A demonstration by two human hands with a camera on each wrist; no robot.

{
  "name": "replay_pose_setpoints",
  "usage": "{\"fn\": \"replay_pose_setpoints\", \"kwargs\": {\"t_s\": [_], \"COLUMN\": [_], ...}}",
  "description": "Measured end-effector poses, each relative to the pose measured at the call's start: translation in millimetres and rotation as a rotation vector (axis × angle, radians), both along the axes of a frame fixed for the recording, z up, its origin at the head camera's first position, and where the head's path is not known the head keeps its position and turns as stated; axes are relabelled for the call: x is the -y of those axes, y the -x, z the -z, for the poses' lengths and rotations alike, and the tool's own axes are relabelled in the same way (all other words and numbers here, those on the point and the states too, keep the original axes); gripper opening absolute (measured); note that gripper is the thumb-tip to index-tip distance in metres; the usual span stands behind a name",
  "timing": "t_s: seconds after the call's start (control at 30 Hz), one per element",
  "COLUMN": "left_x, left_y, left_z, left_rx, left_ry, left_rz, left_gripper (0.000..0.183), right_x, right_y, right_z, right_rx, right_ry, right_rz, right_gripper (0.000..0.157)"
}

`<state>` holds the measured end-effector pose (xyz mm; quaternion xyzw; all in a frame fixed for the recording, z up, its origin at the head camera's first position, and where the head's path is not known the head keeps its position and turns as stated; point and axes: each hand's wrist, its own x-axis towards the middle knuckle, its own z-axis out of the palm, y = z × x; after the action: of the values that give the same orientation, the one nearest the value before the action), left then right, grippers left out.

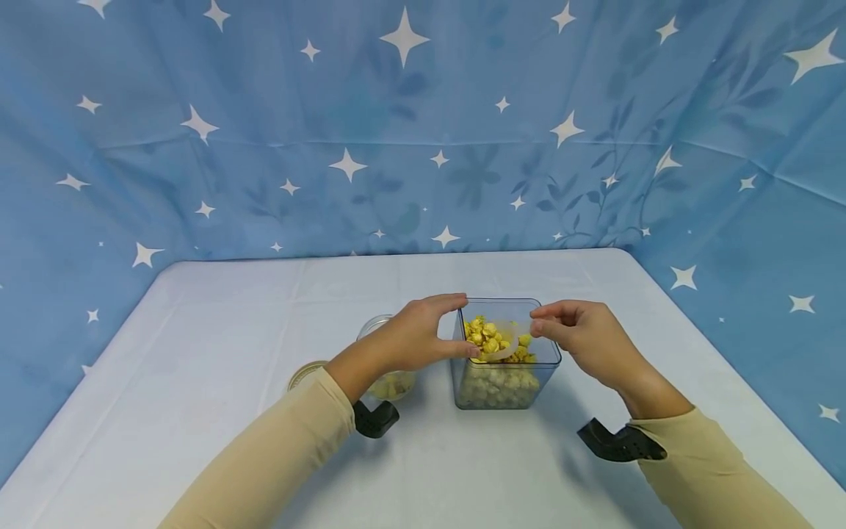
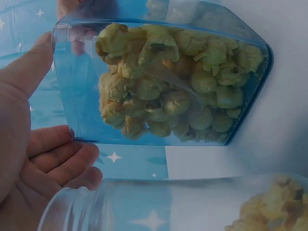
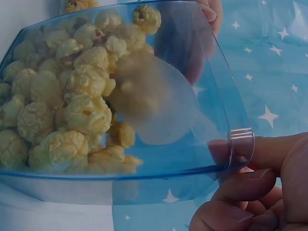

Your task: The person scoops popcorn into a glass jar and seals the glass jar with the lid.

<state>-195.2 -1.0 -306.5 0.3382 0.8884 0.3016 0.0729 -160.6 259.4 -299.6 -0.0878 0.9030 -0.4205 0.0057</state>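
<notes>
A clear bluish plastic container (image 1: 543,382) stands on the table, holding yellow popcorn (image 1: 490,339). My left hand (image 1: 419,336) spans its left side, thumb on the near rim and fingers on the far rim. Over the right edge, my right hand (image 1: 584,339) pinches the handle of a translucent scoop (image 3: 166,103) between thumb and finger. The scoop's bowl lies inside the container against the popcorn. Beside the left wrist stands a clear jar (image 2: 134,204) with some popcorn at its bottom; the left forearm partly hides it in the head view.
A gold-coloured round lid (image 1: 305,372) lies left of the jar, partly behind the left sleeve. The white-covered table (image 1: 218,330) ends at a blue star-patterned curtain (image 1: 297,95) at the back.
</notes>
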Motion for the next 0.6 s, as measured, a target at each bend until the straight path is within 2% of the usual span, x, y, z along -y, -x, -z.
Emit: {"fn": "replay_pose_setpoints", "kwargs": {"t_s": [0.6], "left_x": [1.1], "left_y": [1.6], "left_z": [2.2], "left_rx": [0.001], "left_ry": [0.002], "left_rz": [0.002], "left_gripper": [0.08], "right_x": [-14.5], "right_y": [3.4], "right_z": [8.2], "right_rx": [-0.008], "right_ry": [0.135], "right_rz": [0.057], "right_gripper": [0.043]}}
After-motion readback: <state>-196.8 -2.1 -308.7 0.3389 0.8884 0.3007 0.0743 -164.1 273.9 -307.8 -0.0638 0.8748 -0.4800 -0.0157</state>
